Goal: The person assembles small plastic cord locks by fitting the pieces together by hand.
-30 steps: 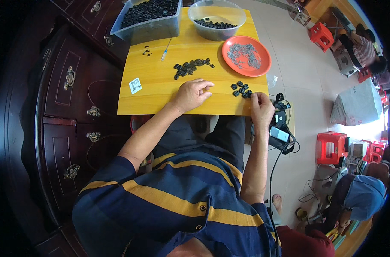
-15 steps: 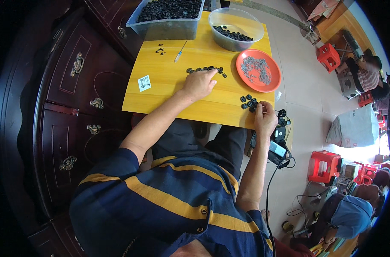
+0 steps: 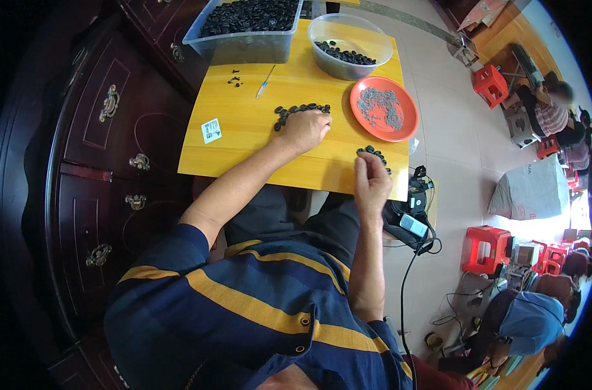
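Observation:
Small black oval plastic pieces form a bent row on the yellow table. My left hand lies over the near side of this row, fingers curled together; what they hold, if anything, is hidden. At the table's near right, my right hand is closed in a pinch, its fingertips beside a smaller group of black pieces. Whether a piece is between those fingers I cannot make out. An orange-red plate of small grey metal pins stands beyond this group.
A clear rectangular bin heaped with black pieces and a round clear tub stand at the back. A thin screwdriver-like tool, tiny black bits and a white label lie leftward. Dark drawers line the left.
My right hand has moved left along the small group, uncovering its right side. My left hand has drawn its outstretched finger in and shifted slightly, showing more of the row. The whole view has shifted a little.

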A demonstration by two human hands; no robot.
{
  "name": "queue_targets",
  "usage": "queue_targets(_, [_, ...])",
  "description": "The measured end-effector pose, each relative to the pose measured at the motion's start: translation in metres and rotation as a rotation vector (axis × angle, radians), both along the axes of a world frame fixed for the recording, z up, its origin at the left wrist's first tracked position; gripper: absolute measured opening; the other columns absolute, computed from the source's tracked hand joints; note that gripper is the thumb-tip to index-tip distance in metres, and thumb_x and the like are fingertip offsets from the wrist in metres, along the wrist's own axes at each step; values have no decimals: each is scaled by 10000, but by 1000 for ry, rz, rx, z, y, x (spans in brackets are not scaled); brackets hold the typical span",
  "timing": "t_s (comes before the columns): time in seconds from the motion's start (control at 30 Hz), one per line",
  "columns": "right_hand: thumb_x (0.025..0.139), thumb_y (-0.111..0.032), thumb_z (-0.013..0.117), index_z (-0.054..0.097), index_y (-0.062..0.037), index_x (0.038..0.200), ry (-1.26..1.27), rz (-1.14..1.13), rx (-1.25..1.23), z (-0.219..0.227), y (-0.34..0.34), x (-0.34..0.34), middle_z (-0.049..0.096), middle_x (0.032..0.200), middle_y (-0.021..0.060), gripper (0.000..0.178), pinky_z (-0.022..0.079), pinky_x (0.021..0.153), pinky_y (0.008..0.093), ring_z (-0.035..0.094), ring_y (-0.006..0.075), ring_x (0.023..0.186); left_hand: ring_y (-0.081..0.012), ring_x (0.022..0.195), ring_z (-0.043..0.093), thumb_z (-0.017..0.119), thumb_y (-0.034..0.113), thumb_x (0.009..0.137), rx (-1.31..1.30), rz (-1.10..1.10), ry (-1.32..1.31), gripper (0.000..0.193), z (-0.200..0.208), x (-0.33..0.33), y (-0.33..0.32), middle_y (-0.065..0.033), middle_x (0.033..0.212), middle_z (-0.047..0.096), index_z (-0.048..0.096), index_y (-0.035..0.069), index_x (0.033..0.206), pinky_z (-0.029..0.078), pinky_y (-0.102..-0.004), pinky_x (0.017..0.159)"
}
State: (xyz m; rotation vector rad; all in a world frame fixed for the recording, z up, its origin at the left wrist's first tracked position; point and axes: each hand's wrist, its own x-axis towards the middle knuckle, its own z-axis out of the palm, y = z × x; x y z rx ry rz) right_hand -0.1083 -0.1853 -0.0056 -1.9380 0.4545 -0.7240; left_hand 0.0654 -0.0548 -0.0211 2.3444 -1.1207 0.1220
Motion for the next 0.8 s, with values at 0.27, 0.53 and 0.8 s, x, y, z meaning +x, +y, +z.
queue_targets(0.27, [885,-125,644,678,-9,963,80,172,314,-16,30,16,668,736,66,144,496,650,260,621,99,676,-358,797,650,661,210,821,131,42,216,167,13,-1,-5,-147,810,667,602,54,824,501,-471,702])
queue_targets(0.53, [898,-97,628,619,7,1039,11,130,471,-7,28,16,665,859,77,176,506,629,265,639,123,694,-80,579,502,668,229,890,-261,-103,828,180,19,-22,6,17,664,552,597,67,856,417,-242,522])
queue_targets(0.8, [908,-80,645,604,-2,1039,-85,204,606,-14,20,16,657,871,43,157,490,642,226,612,87,709,-10,550,417,614,205,939,-437,-151,1251,126,29,-47,2,78,667,492,596,103,867,328,-166,480])
